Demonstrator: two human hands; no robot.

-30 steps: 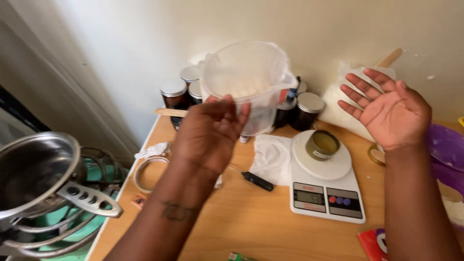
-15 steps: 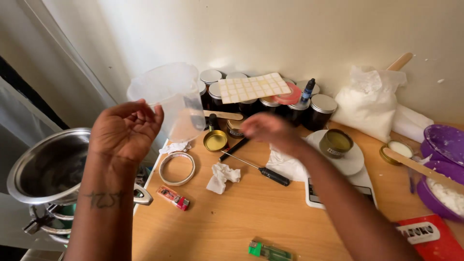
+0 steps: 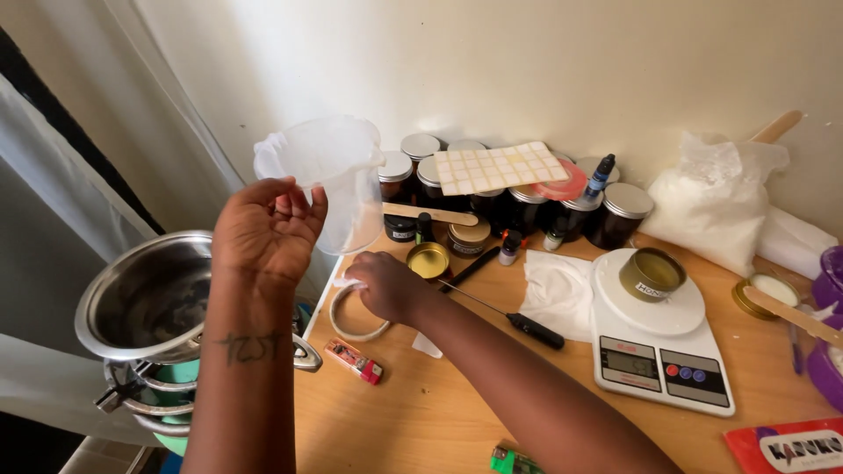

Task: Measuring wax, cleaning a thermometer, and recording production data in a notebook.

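My left hand (image 3: 268,230) is raised at the table's left edge, gripping a clear, empty-looking plastic measuring jug (image 3: 338,171) by its side, above a steel pot (image 3: 145,298). My right hand (image 3: 386,285) is down on the wooden table, fingers curled over a crumpled white tissue (image 3: 351,283) that sticks out from under it. A metal ring (image 3: 351,332) lies right under that hand. A red lighter (image 3: 353,360) lies just in front of it.
A white kitchen scale (image 3: 659,338) carries a small tin (image 3: 652,274). A probe with a black handle (image 3: 536,331), a white cloth (image 3: 558,294), a gold lid (image 3: 428,260), dark lidded jars (image 3: 527,206), a bag of white flakes (image 3: 716,202) and a purple bowl (image 3: 830,351) crowd the table.
My right hand dropped from open in the air, swept left and closed on the tissue. My left hand carried the jug left, to above the pot.
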